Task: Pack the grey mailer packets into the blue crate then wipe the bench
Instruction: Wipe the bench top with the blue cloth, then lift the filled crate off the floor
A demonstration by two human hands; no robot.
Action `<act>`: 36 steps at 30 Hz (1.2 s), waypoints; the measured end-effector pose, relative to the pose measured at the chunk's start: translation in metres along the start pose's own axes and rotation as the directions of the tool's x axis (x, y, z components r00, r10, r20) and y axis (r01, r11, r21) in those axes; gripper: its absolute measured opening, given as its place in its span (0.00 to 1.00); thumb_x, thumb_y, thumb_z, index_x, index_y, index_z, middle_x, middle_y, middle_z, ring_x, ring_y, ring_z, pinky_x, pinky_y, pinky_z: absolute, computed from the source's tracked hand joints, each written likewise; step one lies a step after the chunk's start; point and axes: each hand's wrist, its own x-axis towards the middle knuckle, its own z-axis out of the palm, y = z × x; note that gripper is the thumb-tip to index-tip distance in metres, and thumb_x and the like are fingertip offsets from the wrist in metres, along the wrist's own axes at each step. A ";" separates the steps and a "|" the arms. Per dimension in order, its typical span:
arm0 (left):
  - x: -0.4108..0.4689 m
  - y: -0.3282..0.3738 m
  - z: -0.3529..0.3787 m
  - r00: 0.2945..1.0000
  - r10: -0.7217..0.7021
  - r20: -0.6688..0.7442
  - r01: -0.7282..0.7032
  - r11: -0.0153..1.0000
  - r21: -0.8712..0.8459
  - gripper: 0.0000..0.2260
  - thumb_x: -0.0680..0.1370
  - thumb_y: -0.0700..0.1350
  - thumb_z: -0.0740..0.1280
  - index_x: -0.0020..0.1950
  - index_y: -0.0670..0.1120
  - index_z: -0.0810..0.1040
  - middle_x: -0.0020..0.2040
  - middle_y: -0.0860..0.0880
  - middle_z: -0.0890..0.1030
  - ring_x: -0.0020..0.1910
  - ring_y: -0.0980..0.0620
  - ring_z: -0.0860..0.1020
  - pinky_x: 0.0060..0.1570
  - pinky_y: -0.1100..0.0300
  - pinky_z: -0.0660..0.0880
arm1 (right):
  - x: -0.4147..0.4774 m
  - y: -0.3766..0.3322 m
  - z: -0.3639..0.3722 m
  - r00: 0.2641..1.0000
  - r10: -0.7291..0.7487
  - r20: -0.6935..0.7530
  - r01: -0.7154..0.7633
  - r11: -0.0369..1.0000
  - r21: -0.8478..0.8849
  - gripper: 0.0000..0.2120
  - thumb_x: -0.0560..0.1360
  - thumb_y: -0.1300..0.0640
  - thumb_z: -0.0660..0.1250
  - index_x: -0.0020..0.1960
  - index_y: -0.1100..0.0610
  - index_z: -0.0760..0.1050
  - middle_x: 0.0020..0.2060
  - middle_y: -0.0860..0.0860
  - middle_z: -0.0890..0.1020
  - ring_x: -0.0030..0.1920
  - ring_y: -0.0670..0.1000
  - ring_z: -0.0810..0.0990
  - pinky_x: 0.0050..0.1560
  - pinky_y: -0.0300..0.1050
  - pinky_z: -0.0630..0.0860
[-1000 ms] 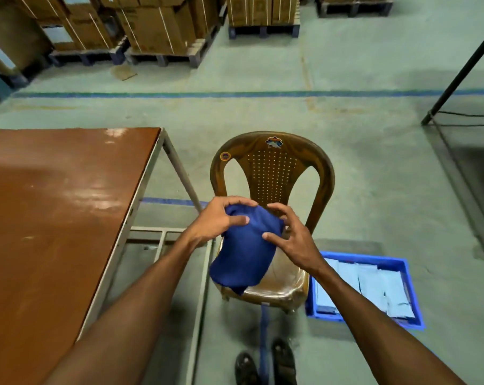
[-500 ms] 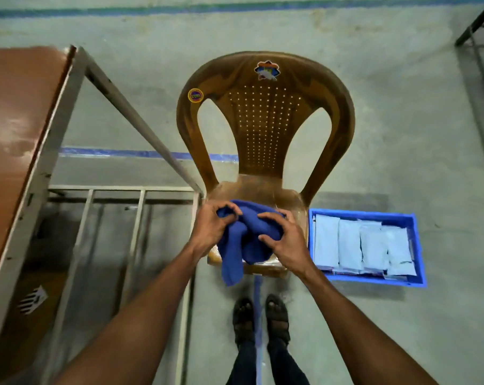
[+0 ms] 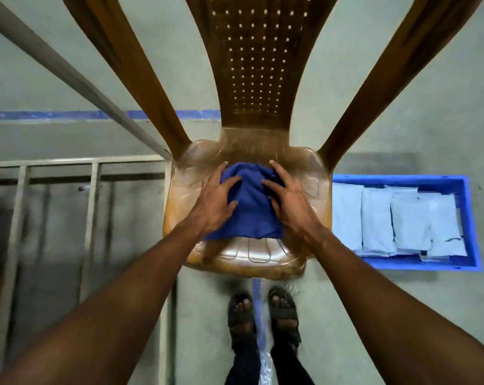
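Note:
A blue cloth [image 3: 249, 207] lies bunched on the seat of a brown plastic chair [image 3: 252, 254] right below me. My left hand [image 3: 213, 207] rests on the cloth's left side with fingers spread over it. My right hand [image 3: 290, 207] lies on its right side in the same way. On the floor to the chair's right stands the blue crate [image 3: 396, 179], holding several grey mailer packets [image 3: 410, 218] laid flat side by side. The bench top is out of view.
The bench's metal frame [image 3: 91, 195] stands at the left, with a slanted brace [image 3: 68, 73] running to the chair's left edge. My sandalled feet [image 3: 263, 315] stand just before the chair. A blue line [image 3: 41, 115] crosses the concrete floor behind.
I have bent down toward the chair. The cloth, held up in both hands before, now lies on the seat with my fingers spread over it.

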 end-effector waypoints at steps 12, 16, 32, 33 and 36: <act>-0.020 0.001 0.009 0.976 -0.105 0.191 0.048 0.958 0.283 0.33 0.81 0.61 0.57 0.81 0.53 0.47 0.81 0.48 0.46 0.80 0.43 0.45 0.76 0.41 0.47 | -0.007 0.001 -0.015 0.978 0.152 0.145 -0.068 0.882 -0.466 0.29 0.82 0.41 0.48 0.80 0.49 0.50 0.80 0.53 0.51 0.79 0.60 0.47 0.75 0.63 0.44; -0.034 0.050 0.001 0.994 -0.025 0.105 0.008 0.987 0.159 0.29 0.81 0.57 0.60 0.79 0.50 0.55 0.79 0.46 0.57 0.78 0.44 0.55 0.75 0.45 0.54 | -0.040 -0.005 -0.063 0.955 0.292 -0.053 -0.296 0.945 -0.141 0.23 0.80 0.49 0.58 0.75 0.49 0.62 0.74 0.51 0.66 0.72 0.57 0.64 0.71 0.61 0.61; -0.035 0.270 0.143 0.973 -0.141 0.183 0.186 0.949 -0.256 0.20 0.78 0.51 0.66 0.69 0.47 0.71 0.59 0.46 0.80 0.56 0.45 0.80 0.58 0.49 0.76 | -0.239 0.270 -0.232 0.776 0.622 -0.106 -0.558 0.754 0.346 0.13 0.76 0.62 0.64 0.57 0.49 0.76 0.44 0.52 0.82 0.37 0.54 0.80 0.32 0.39 0.73; -0.032 0.279 0.160 0.967 -0.170 0.188 0.216 0.942 -0.258 0.19 0.78 0.52 0.67 0.67 0.48 0.72 0.57 0.47 0.81 0.54 0.46 0.81 0.57 0.49 0.77 | -0.247 0.293 -0.238 0.773 0.629 -0.085 -0.566 0.744 0.355 0.13 0.76 0.62 0.64 0.56 0.48 0.76 0.43 0.52 0.82 0.36 0.55 0.80 0.31 0.38 0.74; -0.020 0.292 0.207 0.946 -0.259 0.194 0.301 0.925 -0.234 0.14 0.77 0.48 0.69 0.62 0.49 0.75 0.51 0.49 0.83 0.51 0.47 0.81 0.54 0.51 0.77 | -0.260 0.364 -0.253 0.763 0.643 -0.067 -0.578 0.725 0.376 0.13 0.76 0.63 0.64 0.54 0.46 0.75 0.42 0.52 0.82 0.36 0.55 0.80 0.34 0.42 0.77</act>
